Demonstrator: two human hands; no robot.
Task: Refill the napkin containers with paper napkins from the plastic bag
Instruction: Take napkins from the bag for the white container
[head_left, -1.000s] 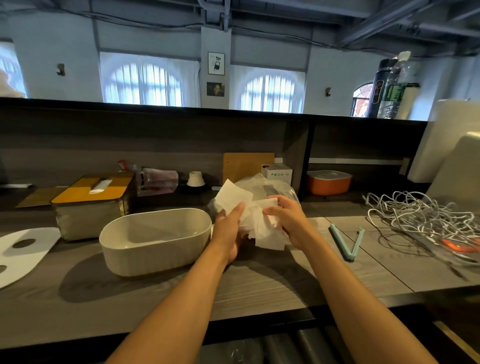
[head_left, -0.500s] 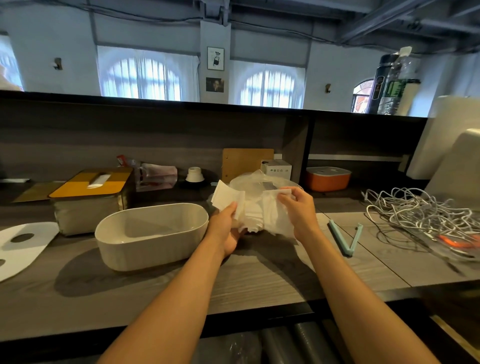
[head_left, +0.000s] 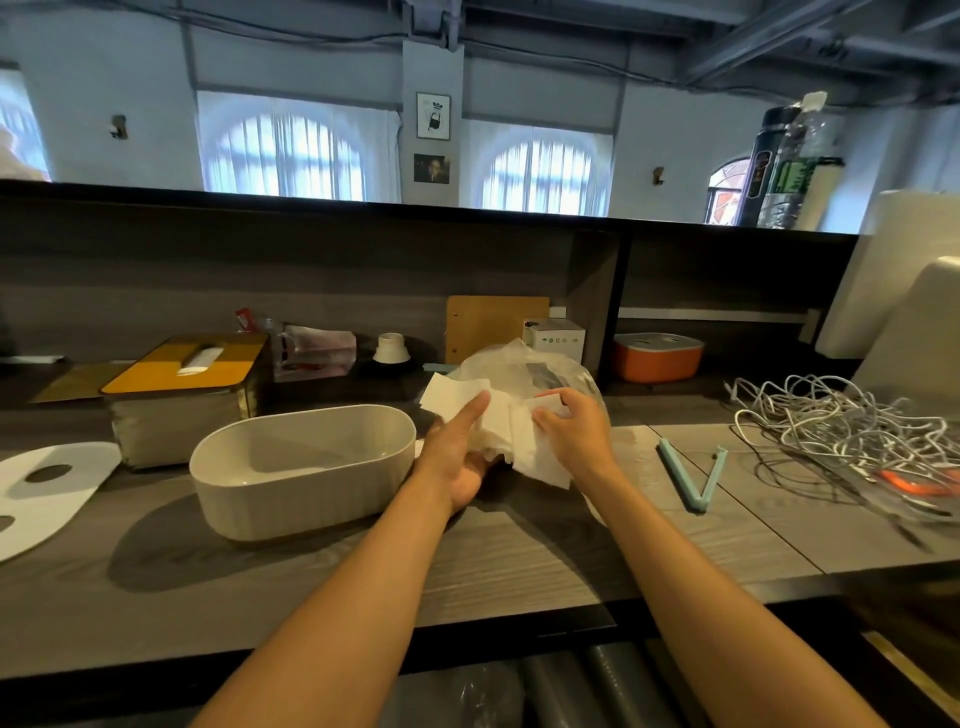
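Both hands held thin white paper napkins (head_left: 511, 431), left hand (head_left: 457, 457) thumb pressed on top, right hand (head_left: 571, 434) fingers pinching them, clear plastic bag (head_left: 524, 366) behind, empty oval cream container (head_left: 304, 467) beside on grey wooden tabletop (head_left: 519, 561).

Two hands (head_left: 519, 441), one white tub (head_left: 304, 467), one lidded box (head_left: 187, 395) (yellow-topped), one bag (head_left: 524, 369).

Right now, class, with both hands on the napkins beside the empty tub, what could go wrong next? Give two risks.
1. The napkins look crumpled and uneven between the left hand and right hand; loose sheets might slip out or go into the tub untidily.
2. The plastic bag sits right behind the hands; pulling more out could drag it over.
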